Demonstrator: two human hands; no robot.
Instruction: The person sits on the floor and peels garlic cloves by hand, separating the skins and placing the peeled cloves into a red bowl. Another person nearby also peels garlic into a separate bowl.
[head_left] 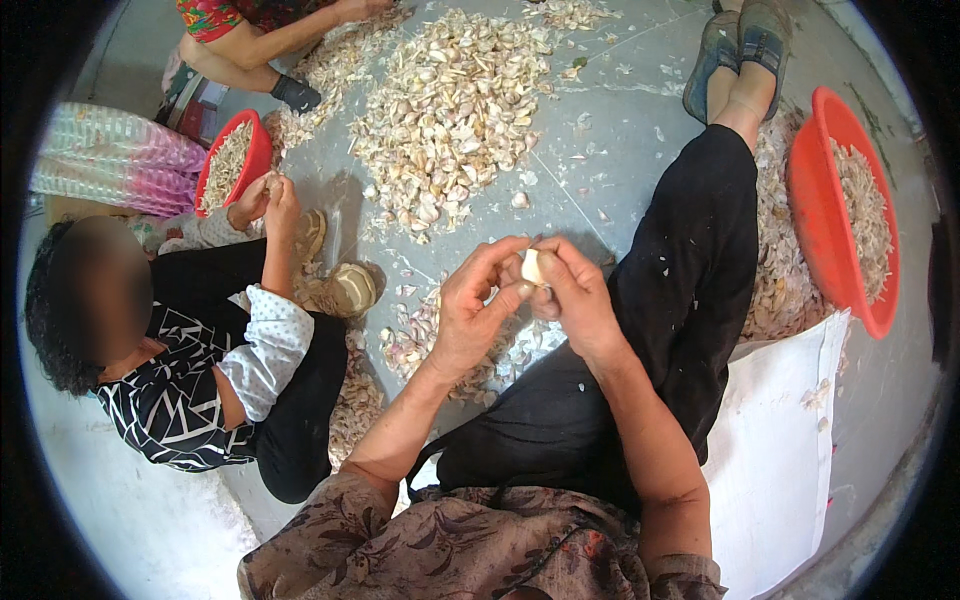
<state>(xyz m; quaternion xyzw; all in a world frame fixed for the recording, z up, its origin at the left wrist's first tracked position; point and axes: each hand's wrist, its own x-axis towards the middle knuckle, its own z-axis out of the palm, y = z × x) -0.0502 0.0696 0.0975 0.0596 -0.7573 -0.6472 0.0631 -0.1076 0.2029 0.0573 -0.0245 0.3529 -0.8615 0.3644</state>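
Observation:
A pale garlic clove (531, 266) is pinched between my two hands, above my lap. My left hand (480, 305) has its thumb and fingertips closed on the clove's left side. Closed on the other side is my right hand (577, 300), thumb against the clove; part of it is hidden by my fingers. Beneath and left of my hands, loose garlic cloves (408, 335) with pinkish skins lie on the floor. A large heap of unpeeled garlic cloves (445, 110) spreads over the grey floor farther off.
A red basin (815, 215) at right holds pale pieces, with husks (775, 250) beside it. A white sack (780, 430) lies by my right leg. At left a co-worker (190, 370) sits near a smaller red basin (262, 155); another person (235, 45) is beyond.

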